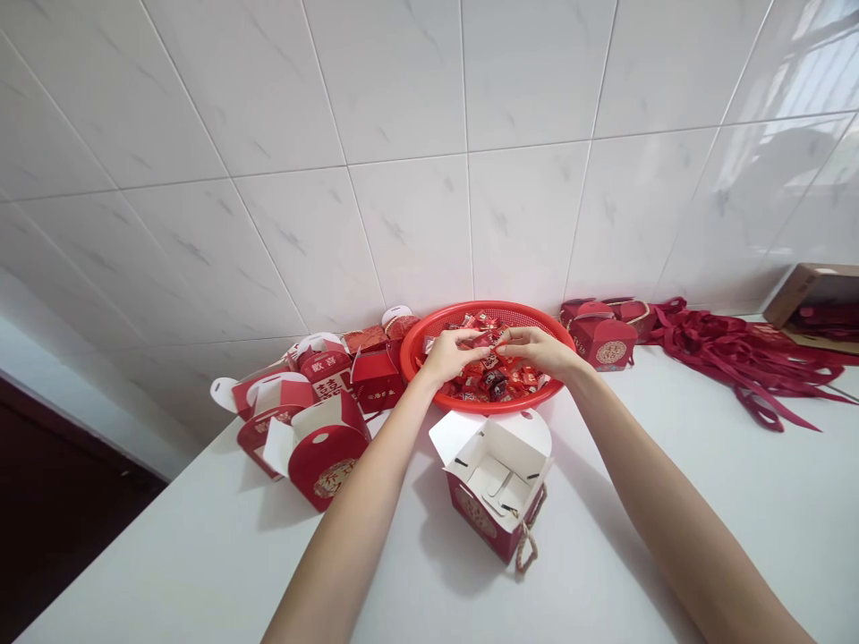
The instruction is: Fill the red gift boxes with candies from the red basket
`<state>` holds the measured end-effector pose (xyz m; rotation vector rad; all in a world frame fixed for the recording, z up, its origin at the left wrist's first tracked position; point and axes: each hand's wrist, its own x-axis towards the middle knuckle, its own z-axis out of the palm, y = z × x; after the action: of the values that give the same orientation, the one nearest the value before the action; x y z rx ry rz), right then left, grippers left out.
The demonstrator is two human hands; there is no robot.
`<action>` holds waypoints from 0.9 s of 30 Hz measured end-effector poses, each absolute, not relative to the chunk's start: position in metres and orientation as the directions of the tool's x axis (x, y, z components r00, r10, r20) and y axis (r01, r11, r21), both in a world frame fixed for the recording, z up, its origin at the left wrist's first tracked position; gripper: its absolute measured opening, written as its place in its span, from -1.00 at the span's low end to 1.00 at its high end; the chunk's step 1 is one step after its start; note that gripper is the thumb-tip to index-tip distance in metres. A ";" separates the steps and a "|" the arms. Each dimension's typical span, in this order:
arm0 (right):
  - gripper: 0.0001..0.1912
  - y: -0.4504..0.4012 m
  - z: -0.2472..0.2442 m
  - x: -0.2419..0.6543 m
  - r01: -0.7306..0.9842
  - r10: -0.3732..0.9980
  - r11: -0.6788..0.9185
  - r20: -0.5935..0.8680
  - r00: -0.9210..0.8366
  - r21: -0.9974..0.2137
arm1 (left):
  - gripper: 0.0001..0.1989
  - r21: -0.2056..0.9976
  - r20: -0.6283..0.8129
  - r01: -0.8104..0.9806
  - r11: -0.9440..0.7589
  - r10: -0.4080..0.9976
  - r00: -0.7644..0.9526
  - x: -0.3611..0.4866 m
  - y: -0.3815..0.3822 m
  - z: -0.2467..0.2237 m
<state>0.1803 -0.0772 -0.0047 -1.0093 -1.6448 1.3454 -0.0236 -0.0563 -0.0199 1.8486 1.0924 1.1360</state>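
Both of my hands are over a round red plastic basket filled with small red-wrapped candies. My left hand has its thumb and fingers closed around a wrapped candy, partly hidden by the fingers. Facing it, my right hand pinches at a small candy with thumb and index finger. The fingertips of the two hands almost meet. Between my forearms, in front of the basket, stands an opened red gift box. Its white inside shows no candies, and a twisted rope handle hangs at its right side.
Several red gift boxes, some with lids up, crowd the table's left side. More boxes stand right of the basket, beside a heap of dark red ribbons. A cardboard box lies far right. A tiled wall rises behind.
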 end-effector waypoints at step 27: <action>-0.75 -0.066 -0.008 0.182 -0.248 0.996 -0.036 -0.015 -0.089 -0.968 | -0.75 0.571 -0.177 0.748 -0.337 0.840 0.513 -0.013 -0.060 -0.017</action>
<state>0.1817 -0.0662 -0.0075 -0.9965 -1.0697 1.3999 -0.0126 -0.0603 -0.0170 2.1546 1.2907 0.1979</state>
